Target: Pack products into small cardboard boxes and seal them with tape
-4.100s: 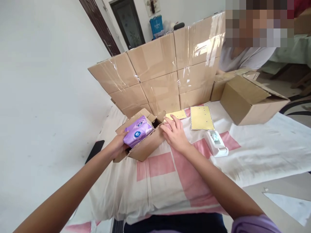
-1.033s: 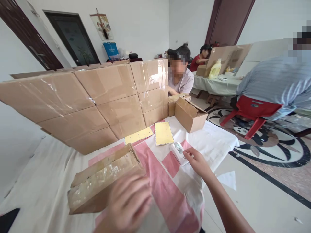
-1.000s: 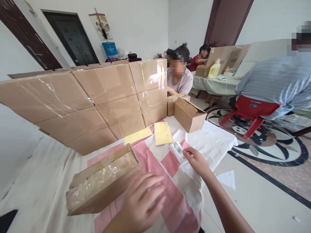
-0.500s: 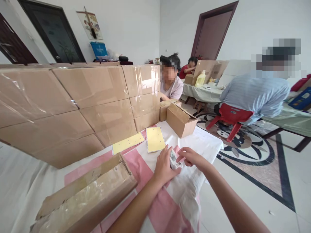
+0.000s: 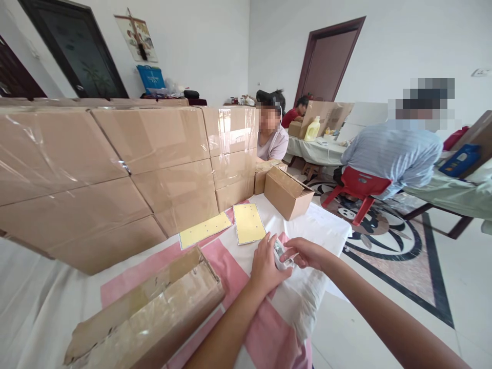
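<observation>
My left hand is wrapped around a small white box-like thing low over the cloth-covered table. Its near side faces me, with a greyish part showing inside; the exact kind is hard to make out. From the right, my right hand reaches over it, fingers curled and fingertips on its open part. Whatever those fingertips pinch is hidden. Just beyond my hands lie two yellow cards with small dots. An open long cardboard box stands left of my left forearm.
Taped cardboard boxes are stacked in a wall along the table's far left side. A smaller carton sits at the back right of the table. Several people work beyond, one on a red chair.
My right hand's fingers have come further onto the white thing. My left hand keeps hold of it. The whole view has shifted slightly.
</observation>
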Demonstrator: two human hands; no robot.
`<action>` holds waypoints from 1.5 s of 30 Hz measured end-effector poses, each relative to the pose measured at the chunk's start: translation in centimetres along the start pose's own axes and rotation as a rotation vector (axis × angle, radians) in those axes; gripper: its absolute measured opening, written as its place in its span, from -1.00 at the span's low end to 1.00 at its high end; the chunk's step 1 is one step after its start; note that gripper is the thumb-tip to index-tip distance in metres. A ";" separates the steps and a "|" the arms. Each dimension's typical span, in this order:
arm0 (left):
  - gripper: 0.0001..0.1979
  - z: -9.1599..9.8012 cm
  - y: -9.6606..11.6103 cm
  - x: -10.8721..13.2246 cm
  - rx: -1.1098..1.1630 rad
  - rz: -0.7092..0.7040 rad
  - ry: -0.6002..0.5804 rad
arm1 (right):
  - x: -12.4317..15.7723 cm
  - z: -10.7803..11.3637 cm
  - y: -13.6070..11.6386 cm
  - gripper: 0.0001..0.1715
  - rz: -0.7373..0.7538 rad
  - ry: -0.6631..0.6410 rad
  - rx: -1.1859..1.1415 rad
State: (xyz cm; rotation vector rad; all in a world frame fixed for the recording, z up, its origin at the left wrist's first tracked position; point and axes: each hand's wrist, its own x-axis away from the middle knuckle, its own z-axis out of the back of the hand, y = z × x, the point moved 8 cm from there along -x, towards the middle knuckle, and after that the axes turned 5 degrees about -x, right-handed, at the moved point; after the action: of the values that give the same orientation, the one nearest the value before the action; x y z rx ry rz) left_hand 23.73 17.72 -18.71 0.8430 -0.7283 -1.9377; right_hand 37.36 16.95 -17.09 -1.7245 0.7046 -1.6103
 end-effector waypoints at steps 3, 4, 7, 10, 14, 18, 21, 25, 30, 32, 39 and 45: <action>0.05 0.0 0.0 0.0 -0.002 0.000 0.000 | -0.6 0.4 0.4 -0.88 0.028 0.049 -0.025; 0.05 0.0 0.0 0.0 -0.005 0.001 -0.002 | -0.6 0.4 0.4 -0.88 0.041 0.057 -0.017; 0.04 -0.1 0.0 0.1 -0.013 -0.001 -0.005 | -0.4 0.3 0.3 -0.84 0.058 0.058 0.005; 0.04 -0.1 -0.1 0.1 -0.016 -0.006 -0.002 | -0.2 0.1 0.0 -0.75 0.075 0.065 0.051; 0.03 -0.1 -0.1 0.1 -0.019 -0.003 -0.002 | -0.1 0.2 -0.2 -0.64 0.111 0.085 0.139; 0.03 0.0 0.1 0.0 -0.024 -0.004 0.006 | 0.0 0.5 0.2 -0.56 0.100 0.099 0.151; 0.01 0.0 0.2 0.1 -0.028 -0.014 0.016 | 0.1 0.7 0.5 -0.49 0.088 0.118 0.167; 0.01 0.0 0.1 0.1 -0.029 -0.015 0.022 | 0.3 0.4 0.3 -0.51 0.112 0.125 0.125; 0.05 -0.2 -0.2 -0.1 -0.042 0.025 -0.001 | 0.8 -0.1 -0.3 -0.54 0.148 0.145 0.082; 0.05 -0.2 -0.3 -0.1 -0.042 0.039 -0.006 | 1.1 -0.1 -0.3 -0.51 0.155 0.162 0.077; 0.02 -0.2 -0.4 -0.1 -0.045 0.018 0.015 | 1.6 0.5 -0.5 -0.37 0.172 0.211 0.039; 0.02 -0.1 -0.4 -0.1 -0.062 0.008 0.022 | 2.4 0.6 -1.4 -0.45 0.226 0.184 0.061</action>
State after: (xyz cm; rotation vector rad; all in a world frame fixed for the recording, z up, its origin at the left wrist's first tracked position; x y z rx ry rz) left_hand 23.68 17.93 -19.02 0.8211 -0.6548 -1.9317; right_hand 38.07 16.03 -14.46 -1.4106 0.8952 -1.6261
